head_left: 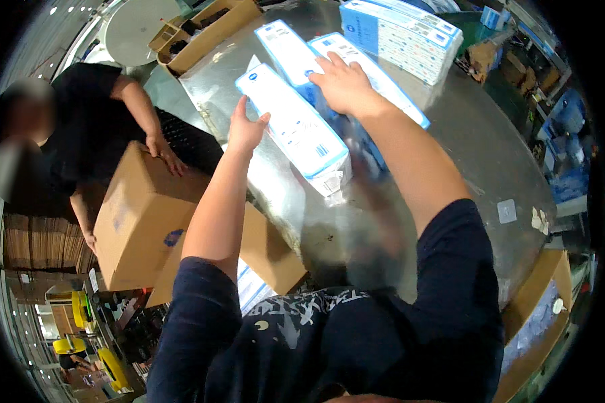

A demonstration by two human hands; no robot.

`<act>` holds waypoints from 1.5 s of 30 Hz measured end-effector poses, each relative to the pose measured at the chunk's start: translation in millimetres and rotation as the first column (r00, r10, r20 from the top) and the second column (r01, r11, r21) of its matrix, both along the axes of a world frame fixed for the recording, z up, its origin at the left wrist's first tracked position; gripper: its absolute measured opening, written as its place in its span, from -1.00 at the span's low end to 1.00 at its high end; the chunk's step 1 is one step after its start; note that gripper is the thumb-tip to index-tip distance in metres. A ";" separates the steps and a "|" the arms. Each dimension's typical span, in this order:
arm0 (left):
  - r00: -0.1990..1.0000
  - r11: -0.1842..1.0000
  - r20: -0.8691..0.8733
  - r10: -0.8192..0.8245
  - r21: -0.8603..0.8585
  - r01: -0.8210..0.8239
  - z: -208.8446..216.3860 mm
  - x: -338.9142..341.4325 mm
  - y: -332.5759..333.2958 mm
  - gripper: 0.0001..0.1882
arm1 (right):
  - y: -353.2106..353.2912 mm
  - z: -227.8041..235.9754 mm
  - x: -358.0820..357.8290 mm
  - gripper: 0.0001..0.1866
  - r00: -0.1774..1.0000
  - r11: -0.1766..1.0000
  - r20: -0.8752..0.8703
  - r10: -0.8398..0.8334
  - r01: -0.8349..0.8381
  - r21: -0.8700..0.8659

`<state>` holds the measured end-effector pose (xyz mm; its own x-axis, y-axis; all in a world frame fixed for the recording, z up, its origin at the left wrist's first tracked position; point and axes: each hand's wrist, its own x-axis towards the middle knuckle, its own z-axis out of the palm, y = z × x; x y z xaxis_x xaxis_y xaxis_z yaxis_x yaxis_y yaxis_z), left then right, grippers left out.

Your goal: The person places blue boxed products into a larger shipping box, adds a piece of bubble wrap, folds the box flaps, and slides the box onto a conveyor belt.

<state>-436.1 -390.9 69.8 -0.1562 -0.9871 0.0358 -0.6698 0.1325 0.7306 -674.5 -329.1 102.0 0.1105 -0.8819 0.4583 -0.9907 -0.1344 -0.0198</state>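
Three long white-and-blue packages lie side by side on the metal table [464,161]. My left hand [247,129] is against the left side of the nearest package [292,117], thumb and forefinger apart. My right hand [344,84] lies with spread fingers over the right package [383,77], its fingertips close to the middle package [282,47]. The nearest package's clear, crinkled end wrap faces me. Neither hand closes round a package, and the undersides of my fingers are hidden.
A stack of similar packages [400,40] stands at the far right. Left, a co-worker's hands hold a cardboard box [138,221]. An open carton [215,33] sits at the far left; another carton [544,322] with clear plastic is near right. A white square [507,211] lies on the table.
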 end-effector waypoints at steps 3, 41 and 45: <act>0.981 0.995 0.190 -0.047 0.090 0.030 4.2 23.2 6.5 -0.15 | -18.1 -4.7 3.3 -0.65 0.996 0.993 0.086 -0.004 -0.006 0.122; 0.765 0.833 -0.579 0.284 0.543 0.102 14.8 -18.4 23.4 -0.35 | 84.7 52.9 -46.0 -0.80 0.900 0.779 0.373 0.226 -0.397 0.486; 0.656 0.774 -0.724 0.213 0.535 0.340 7.7 -33.4 24.9 -0.34 | 54.4 14.1 -98.2 -0.22 0.763 0.924 0.593 -0.257 0.013 0.383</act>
<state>-469.5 -366.0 77.5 -0.4134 -0.8183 -0.3994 0.0988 -0.4763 0.8737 -772.8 -274.8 116.0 -0.2237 -0.9732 0.0525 -0.7448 0.1359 -0.6533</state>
